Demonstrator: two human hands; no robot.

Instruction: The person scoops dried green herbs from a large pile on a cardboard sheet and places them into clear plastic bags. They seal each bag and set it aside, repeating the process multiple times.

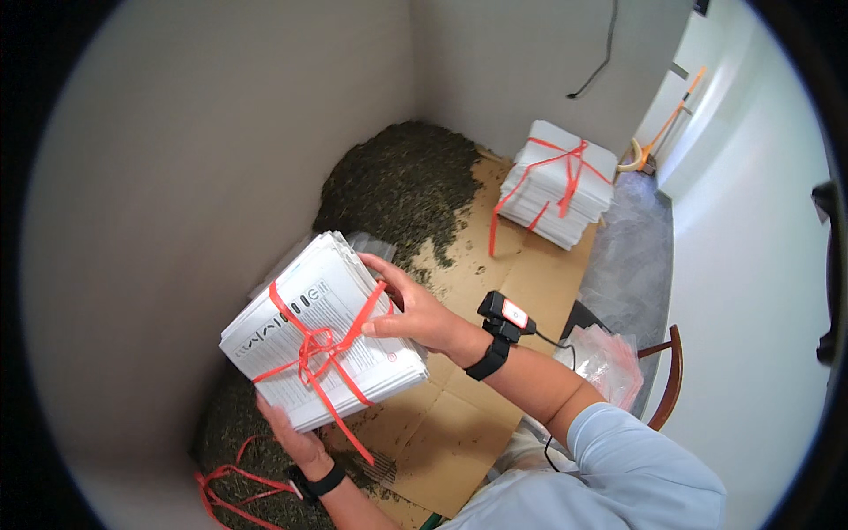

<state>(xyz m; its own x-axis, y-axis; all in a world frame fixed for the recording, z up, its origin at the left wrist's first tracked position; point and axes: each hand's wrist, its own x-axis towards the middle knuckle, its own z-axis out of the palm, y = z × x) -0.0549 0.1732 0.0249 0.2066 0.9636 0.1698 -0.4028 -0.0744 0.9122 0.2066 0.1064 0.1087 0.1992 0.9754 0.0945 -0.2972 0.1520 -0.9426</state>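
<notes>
A thick bundle of printed white paper sheets (367, 353), tied crosswise with a red ribbon (322, 346) in a bow, is tilted up in front of me. My right hand (413, 309) grips its right edge, the thumb lying over the top sheet. At the lower left edge my left hand (290, 439) supports the bundle from below, most of its fingers hidden. One ribbon end hangs past the bundle's near edge.
Brown cardboard (446, 389) covers the surface, with a heap of dark dried leaves (397, 181) at the back and more at lower left. A second tied paper stack (552, 190) sits back right. Loose red ribbon (234, 481), clear plastic bags (605, 367) and a wooden chair (676, 380) are nearby.
</notes>
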